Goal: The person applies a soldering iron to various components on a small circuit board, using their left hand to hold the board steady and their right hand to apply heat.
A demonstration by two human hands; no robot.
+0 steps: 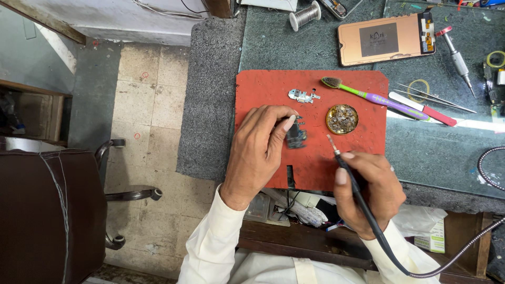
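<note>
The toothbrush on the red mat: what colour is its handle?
The toothbrush handle is purple with a green neck, clearest in the head view.

A toothbrush (pixel 368 94) with a purple and green handle is lying across the upper right of the red mat (pixel 263 89). A round tin (pixel 342 119) is sitting just below it. A phone screen panel (pixel 386 38) is resting upper right, a wire spool (pixel 305 15) at top centre, tweezers (pixel 436 98) at right. A brown chair (pixel 47 210) is standing lower left.
</note>
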